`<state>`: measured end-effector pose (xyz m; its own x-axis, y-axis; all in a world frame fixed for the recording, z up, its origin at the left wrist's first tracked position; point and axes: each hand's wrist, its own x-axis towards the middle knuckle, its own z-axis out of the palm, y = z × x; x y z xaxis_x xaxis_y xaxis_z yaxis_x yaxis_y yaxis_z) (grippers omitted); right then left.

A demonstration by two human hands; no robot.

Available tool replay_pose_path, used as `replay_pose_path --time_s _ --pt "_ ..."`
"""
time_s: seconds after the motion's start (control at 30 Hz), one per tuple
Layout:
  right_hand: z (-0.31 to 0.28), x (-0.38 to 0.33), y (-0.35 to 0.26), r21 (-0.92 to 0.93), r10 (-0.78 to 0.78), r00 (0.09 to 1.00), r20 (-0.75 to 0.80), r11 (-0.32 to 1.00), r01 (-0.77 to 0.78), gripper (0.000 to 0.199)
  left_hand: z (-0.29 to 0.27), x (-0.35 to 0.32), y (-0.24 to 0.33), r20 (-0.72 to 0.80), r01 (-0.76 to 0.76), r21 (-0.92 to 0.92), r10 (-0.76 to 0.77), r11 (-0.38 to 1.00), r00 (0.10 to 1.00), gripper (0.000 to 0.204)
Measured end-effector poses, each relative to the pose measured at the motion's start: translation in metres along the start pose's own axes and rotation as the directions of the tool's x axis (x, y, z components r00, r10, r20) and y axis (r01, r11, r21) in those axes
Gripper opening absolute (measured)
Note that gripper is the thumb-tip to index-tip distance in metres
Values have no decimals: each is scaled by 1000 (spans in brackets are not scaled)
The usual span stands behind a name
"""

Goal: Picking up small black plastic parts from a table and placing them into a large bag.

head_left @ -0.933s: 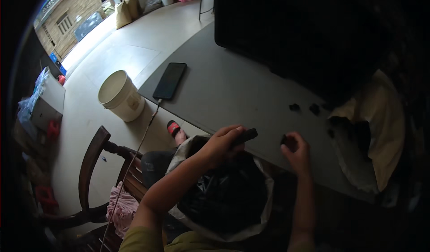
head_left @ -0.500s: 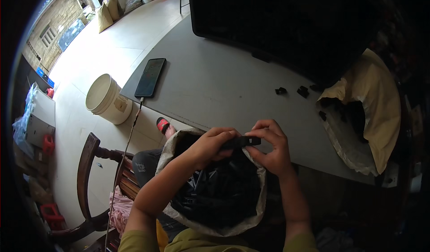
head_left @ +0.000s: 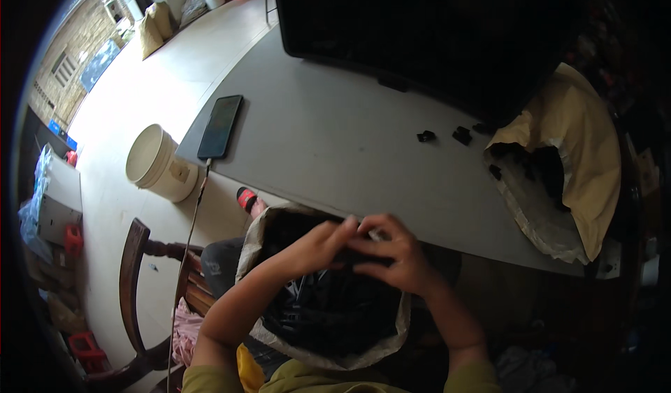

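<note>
My left hand (head_left: 323, 245) and my right hand (head_left: 400, 255) meet above an open pale woven sack (head_left: 404, 321). Fingers of both hands are curled toward each other and hide most of what lies between them. A small pale glint shows among the fingers of my right hand. The sack rests at my lap and holds many black plastic pieces (head_left: 314, 309), long and narrow in shape. On the grey table (head_left: 307, 127) lie several small black pieces (head_left: 461, 135), beside a second, cream-coloured sack (head_left: 590, 162) with black pieces in its mouth.
A large black screen (head_left: 419, 37) stands at the table's far side. The phone (head_left: 221, 127) lies at the left end, its cable (head_left: 189, 243) hanging down past a wooden chair (head_left: 131, 281). A white bucket (head_left: 162, 164) is on the floor, with a red stool (head_left: 87, 351) further left.
The black rectangular piece that showed between my hands is now mostly hidden. My right hand has come down and left, closing in against the left. The view has shifted slightly.
</note>
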<state>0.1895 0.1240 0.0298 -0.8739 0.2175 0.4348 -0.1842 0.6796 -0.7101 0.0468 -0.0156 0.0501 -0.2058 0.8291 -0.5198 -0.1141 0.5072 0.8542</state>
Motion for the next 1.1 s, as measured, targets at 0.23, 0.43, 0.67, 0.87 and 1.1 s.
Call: replay_pose_path --time_s 0.23,0.43,0.67,0.87,1.1 --pt "-46 1 60 79 162 987 -15 984 -160 24 -22 -28 -12 453 -688 499 518 527 725 45" --pt "-76 50 140 -378 103 917 -387 889 -259 24 -40 35 6 59 -509 546 575 666 816 29" --pt "-90 127 205 -490 72 843 -532 786 -376 51 -52 123 5 -272 -175 882 774 439 571 36" --pt "-123 185 249 -434 345 745 -570 643 -630 73 -44 123 7 -228 -111 921 747 374 625 43" --pt "-108 240 239 -488 535 716 -448 524 -697 82 -40 121 14 -236 -96 907 682 411 693 46"
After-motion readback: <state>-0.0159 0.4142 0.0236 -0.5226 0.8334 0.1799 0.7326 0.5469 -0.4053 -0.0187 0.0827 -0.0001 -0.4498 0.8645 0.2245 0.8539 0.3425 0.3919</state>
